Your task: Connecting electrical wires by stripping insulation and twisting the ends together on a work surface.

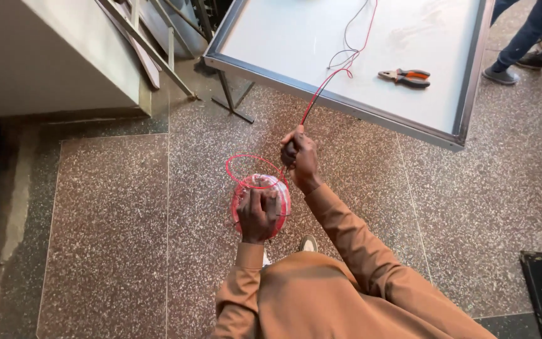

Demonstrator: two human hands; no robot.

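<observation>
Nearest the camera, the left hand [257, 216] is closed over the top of a coil of red wire [261, 194] in clear wrapping, fingers curled around it and holding it out over the speckled stone floor [114, 238]. One loose loop [252, 171] stands off the top of the coil, free of the wrap. Just beyond, the right hand [298, 157] is pinched shut on the red wire strand [321, 91], which runs taut up and away to the edge of the counter [346, 107].

To do this well, I would judge that the coil should be gripped firmly but allowed to give up one turn at a time, so that the free loop does not twist into a kink. The right hand should draw in line with the strand rather than across the metal rim of the counter, which could scrape the insulation.

Farther off, on the counter, the strand meets thinner dark wires [346, 44], with orange-handled pliers [406, 77] near them. Another person's legs [528, 34] stand beyond the far corner.
</observation>
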